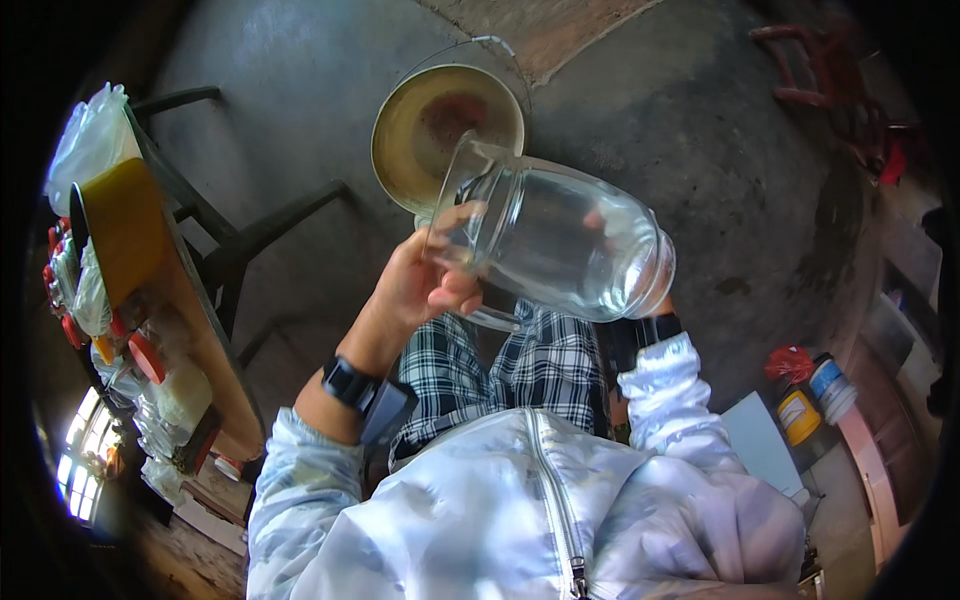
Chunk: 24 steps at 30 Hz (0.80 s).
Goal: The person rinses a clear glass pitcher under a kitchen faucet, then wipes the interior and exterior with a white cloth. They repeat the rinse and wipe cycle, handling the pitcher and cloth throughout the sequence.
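A clear glass jug [570,232] lies tilted across the middle of the view, its mouth towards the upper left and its base at the lower right. My left hand [442,270] grips it at the mouth end, fingers around the rim. My right hand [661,281] is at the base end, mostly hidden behind the glass and seen partly through it. Beyond the jug's mouth stands a round metal bucket [390,150] on the floor, with a wire handle and a reddish patch inside. The jug's lip overlaps the bucket in view.
A wooden table [217,360] at left bears plastic bags, red-lidded jars and a yellow board [124,225]. Dark table legs [247,244] reach over the concrete floor. Red chairs [806,67] stand upper right; a yellow container [797,416] and a pale box [761,442] sit lower right.
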### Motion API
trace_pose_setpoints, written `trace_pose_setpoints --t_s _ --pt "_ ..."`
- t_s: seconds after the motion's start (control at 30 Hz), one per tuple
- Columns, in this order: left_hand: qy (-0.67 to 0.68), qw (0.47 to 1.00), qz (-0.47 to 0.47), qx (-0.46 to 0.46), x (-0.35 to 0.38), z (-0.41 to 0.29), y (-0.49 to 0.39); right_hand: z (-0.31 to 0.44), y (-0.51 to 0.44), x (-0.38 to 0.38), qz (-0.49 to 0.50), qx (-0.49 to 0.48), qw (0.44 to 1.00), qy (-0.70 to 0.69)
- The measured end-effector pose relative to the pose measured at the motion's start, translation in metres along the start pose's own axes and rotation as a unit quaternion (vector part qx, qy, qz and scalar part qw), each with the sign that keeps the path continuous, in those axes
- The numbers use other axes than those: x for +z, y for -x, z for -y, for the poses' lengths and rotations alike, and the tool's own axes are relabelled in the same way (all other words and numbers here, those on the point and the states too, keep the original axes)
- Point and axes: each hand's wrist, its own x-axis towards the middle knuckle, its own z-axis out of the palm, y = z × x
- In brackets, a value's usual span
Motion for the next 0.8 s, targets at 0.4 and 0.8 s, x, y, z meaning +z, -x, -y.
trace_pose_setpoints --t_s 0.4,0.8 --pt "0.289 0.924 0.092 -0.234 -0.131 0.025 -0.096 -0.013 -0.019 0.004 -0.168 -0.001 0.986 -0.018" --pt "0.393 0.849 0.169 -0.308 -0.148 0.035 -0.123 0.009 0.004 0.057 -0.237 -0.033 0.964 0.111"
